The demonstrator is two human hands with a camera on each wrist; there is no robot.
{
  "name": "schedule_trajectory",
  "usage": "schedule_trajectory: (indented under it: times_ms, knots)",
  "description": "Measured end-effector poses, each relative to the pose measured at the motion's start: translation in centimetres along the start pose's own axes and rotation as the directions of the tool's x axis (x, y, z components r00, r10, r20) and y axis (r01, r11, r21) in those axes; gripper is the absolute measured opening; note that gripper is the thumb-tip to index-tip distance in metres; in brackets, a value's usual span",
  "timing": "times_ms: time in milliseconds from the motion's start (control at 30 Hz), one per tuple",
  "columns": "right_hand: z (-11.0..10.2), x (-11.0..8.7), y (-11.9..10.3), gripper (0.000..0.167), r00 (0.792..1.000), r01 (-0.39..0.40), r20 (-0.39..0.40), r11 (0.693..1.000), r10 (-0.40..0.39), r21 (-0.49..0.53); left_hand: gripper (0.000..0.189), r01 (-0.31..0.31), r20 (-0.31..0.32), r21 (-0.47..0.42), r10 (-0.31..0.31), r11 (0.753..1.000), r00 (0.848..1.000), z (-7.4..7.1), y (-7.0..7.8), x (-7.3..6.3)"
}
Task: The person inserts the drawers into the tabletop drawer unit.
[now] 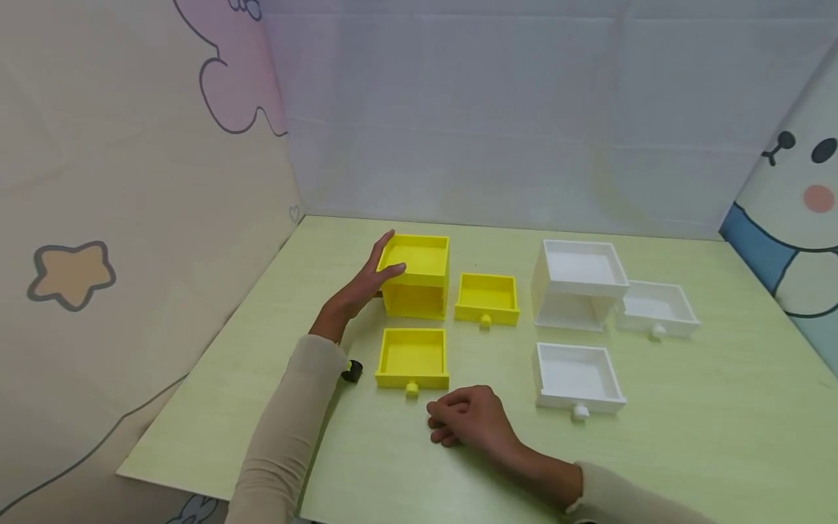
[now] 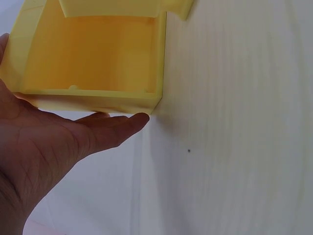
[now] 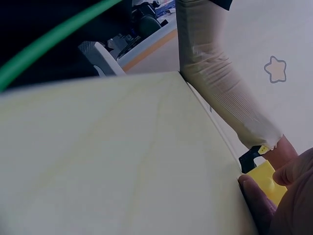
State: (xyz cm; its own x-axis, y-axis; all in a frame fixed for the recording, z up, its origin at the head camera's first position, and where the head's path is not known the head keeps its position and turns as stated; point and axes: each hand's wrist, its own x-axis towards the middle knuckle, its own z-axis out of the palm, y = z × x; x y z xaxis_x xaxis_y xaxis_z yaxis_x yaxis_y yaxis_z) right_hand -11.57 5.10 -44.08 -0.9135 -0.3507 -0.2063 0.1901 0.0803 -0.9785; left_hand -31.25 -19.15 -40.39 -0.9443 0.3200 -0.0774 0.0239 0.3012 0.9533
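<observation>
In the head view my left hand [image 1: 356, 291] rests against the left side of a yellow cabinet [image 1: 415, 280]. Its thumb lies over the top front rim, and the fingers stretch along the side. The left wrist view shows this hand [image 2: 54, 139] flat beside the cabinet's hollow opening [image 2: 98, 54]. My right hand [image 1: 474, 422] holds nothing, its fingers loosely curled above the table, just right of and below a yellow drawer [image 1: 412, 356]. A second yellow drawer [image 1: 487, 295] lies right of the cabinet. Both drawers have a round front knob.
On the right stands a white cabinet [image 1: 579, 284] with an open front. One white drawer [image 1: 579, 375] lies before it, another white drawer [image 1: 657, 309] on its right. The pale table [image 1: 216, 429] ends at a left edge near a printed cloth wall [image 1: 131, 167].
</observation>
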Motion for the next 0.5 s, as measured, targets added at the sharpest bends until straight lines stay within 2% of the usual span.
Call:
schedule_trajectory:
  times_ms: [367,500]
  knots:
    - [1.6,0.6,-0.3,0.027,0.999,0.044,-0.016,0.999,-0.045,-0.015,0.080,0.002,-0.007,0.001,-0.002,1.000,1.000,0.0,-0.1,0.0]
    - [2.2,0.9,-0.2,0.027,0.998,0.047,-0.046,0.999,-0.048,-0.018,0.080,0.003,-0.002,0.005,-0.003,1.000,1.000,-0.1,-0.2,0.1]
